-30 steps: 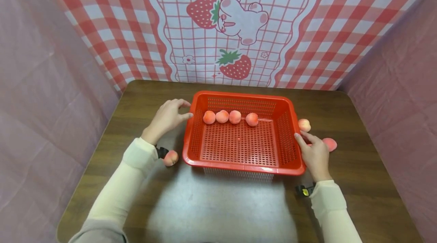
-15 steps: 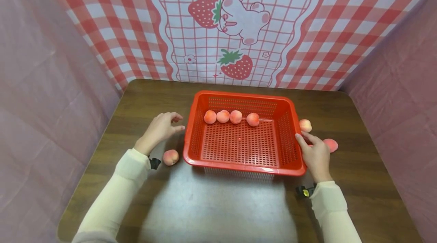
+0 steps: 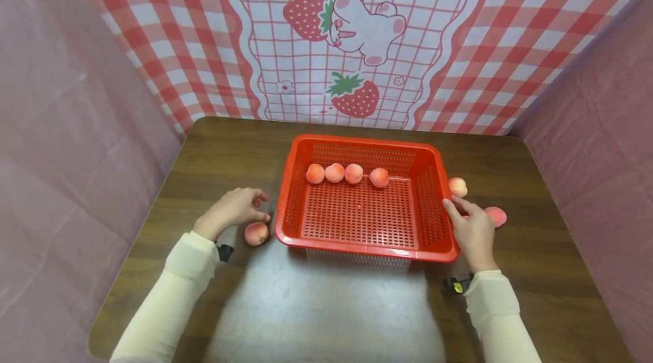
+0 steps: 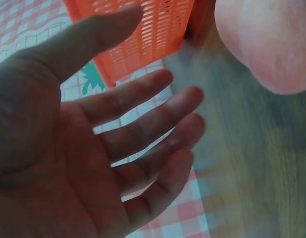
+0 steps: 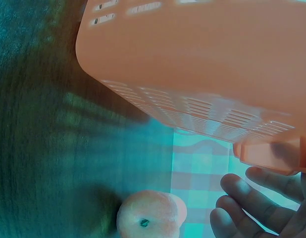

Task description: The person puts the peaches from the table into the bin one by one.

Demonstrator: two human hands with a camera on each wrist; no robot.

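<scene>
A red perforated plastic basket [image 3: 357, 221] stands on the table, with a row of several peaches [image 3: 334, 173] along its far side. My left hand [image 3: 232, 210] is off the basket's left side, just above and behind a single peach [image 3: 256, 234] on the table. Its fingers are loosely bent and hold nothing; the left wrist view shows the palm bare, with the peach [image 4: 272, 44] apart from the fingers. My right hand [image 3: 473, 232] holds the basket's right rim, thumb on top. In the right wrist view, its fingers [image 5: 257, 198] lie outside, below the rim.
Right of the basket lie a pale peach [image 3: 458, 187] and a pinker one [image 3: 496, 216], with another bit of pink partly hidden by the right hand. A checked strawberry cloth [image 3: 357, 39] hangs behind the wooden table [image 3: 204, 153]. Pink curtains [image 3: 66, 125] flank it.
My left hand has left the basket's left rim and moved toward the near left, down to the lone peach. The right hand stays at the right rim.
</scene>
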